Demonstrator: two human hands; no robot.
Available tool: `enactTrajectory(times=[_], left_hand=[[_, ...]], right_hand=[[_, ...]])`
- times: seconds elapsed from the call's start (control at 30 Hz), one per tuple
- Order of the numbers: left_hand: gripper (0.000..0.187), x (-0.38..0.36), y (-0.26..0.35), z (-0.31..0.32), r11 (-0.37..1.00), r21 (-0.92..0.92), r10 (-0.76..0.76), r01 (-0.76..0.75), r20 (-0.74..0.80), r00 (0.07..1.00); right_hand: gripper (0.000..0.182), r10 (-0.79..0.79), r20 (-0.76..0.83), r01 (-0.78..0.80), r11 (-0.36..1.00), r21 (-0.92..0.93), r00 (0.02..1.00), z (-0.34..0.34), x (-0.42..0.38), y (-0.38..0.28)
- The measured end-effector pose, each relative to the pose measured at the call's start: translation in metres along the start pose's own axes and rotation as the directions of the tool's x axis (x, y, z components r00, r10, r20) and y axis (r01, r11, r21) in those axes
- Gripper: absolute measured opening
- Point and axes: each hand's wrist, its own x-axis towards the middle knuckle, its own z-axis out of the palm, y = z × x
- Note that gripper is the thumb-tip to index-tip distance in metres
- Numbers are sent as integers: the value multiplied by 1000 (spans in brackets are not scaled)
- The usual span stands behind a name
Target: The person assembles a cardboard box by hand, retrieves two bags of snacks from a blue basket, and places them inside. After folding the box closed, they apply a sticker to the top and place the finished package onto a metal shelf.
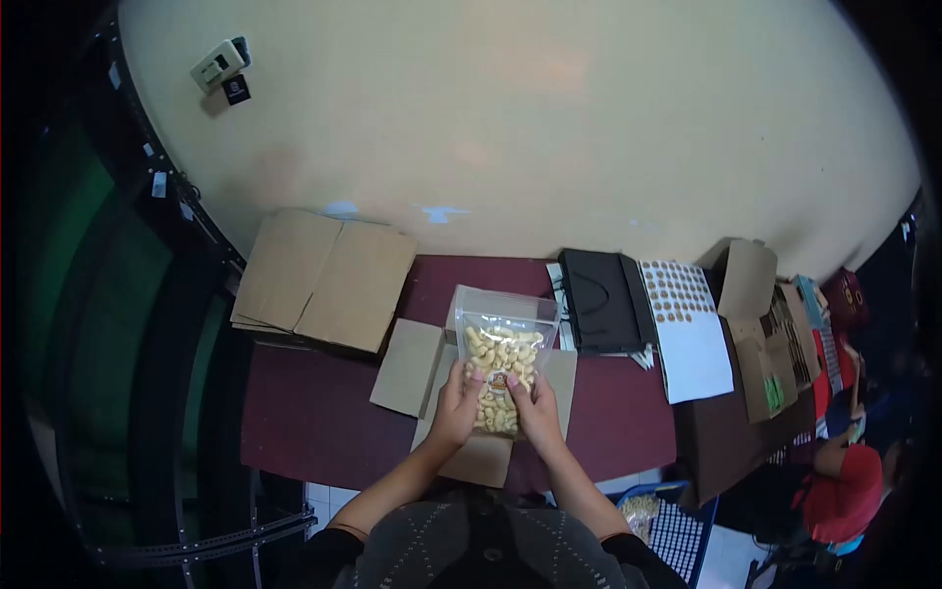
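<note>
A clear zip pouch of pale, curved snack pieces (503, 348) is held upright between my two hands, with a small round label at its middle. My left hand (457, 404) grips its left side, thumb over the front. On the right side, my right hand (535, 407) grips it the same way, its thumb close to the label. Beneath the pouch stands an open cardboard box (407, 365), flaps spread out on the maroon table (314, 412). The pouch and my hands hide most of the box's inside.
Flattened cardboard boxes (329, 280) are stacked at the back left. Black paper bags (601, 299) and a sticker sheet (687, 334) lie to the right, beside an open carton (760, 363). A blue basket (677, 540) sits below the table's right front. Another person (844, 491) is at far right.
</note>
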Motion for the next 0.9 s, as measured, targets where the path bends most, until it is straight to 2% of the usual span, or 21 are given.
enactTrajectory(times=[0.03, 0.07, 0.13, 0.17, 0.23, 0.3, 0.37, 0.43, 0.5, 0.57, 0.63, 0.7, 0.77, 0.83, 0.9], left_hand=[[36, -3, -1, 3, 994, -100, -43, 44, 14, 999], [36, -5, 1, 4, 993, -97, -60, 63, 31, 998], [40, -8, 9, 6, 976, -155, -123, 152, 184, 975], [42, -9, 11, 6, 964, -181, -146, 197, 261, 954], [48, -9, 12, 3, 971, -180, -95, 157, 312, 945], [52, -14, 20, -3, 988, -69, -96, 140, 442, 892], [54, -17, 19, -7, 996, 0, -81, 91, 451, 889], [55, -21, 27, -7, 997, 61, -67, 44, 457, 887], [56, -24, 40, -7, 967, 38, -247, 254, 409, 879], [57, -24, 37, -7, 971, -1, -221, 241, 396, 891], [58, -23, 33, -11, 993, -16, -102, 119, 416, 904], [59, -23, 34, -20, 992, 58, -123, 109, 419, 899], [60, -24, 33, -26, 991, 128, -84, 32, 431, 899], [60, -26, 32, -26, 993, 107, -93, 55, 396, 914], [60, -25, 28, -25, 995, 74, -95, 73, 361, 928]], right_hand=[[42, 12, -23, -12, 1000, 3, 1000, -5, -5, 0], [42, 26, -2, -26, 999, 39, 1000, -10, -7, -1], [43, 93, 22, -95, 981, 167, 995, -9, -14, -20], [43, 96, 2, -94, 980, 175, 995, -8, -18, -27], [42, 75, -27, -72, 992, 100, 997, -8, -24, -34], [41, 45, -47, -37, 986, 163, 998, -7, -29, -29], [42, 180, -72, -158, 958, 241, 981, -8, -30, -30], [45, 213, -76, -184, 941, 286, 974, -5, -33, -33], [44, 103, -26, -96, 974, 203, 994, 0, -39, -36], [44, 92, -14, -88, 980, 181, 996, 2, -40, -35], [43, 81, -9, -78, 983, 168, 997, 6, -39, -35], [42, 107, -21, -101, 974, 203, 994, 11, -37, -30], [40, 163, -44, -146, 954, 263, 986, 15, -33, -27], [39, 157, -44, -137, 944, 302, 987, 18, -31, -28], [43, 125, 12, -125, 972, 199, 992, 15, -29, -28]])
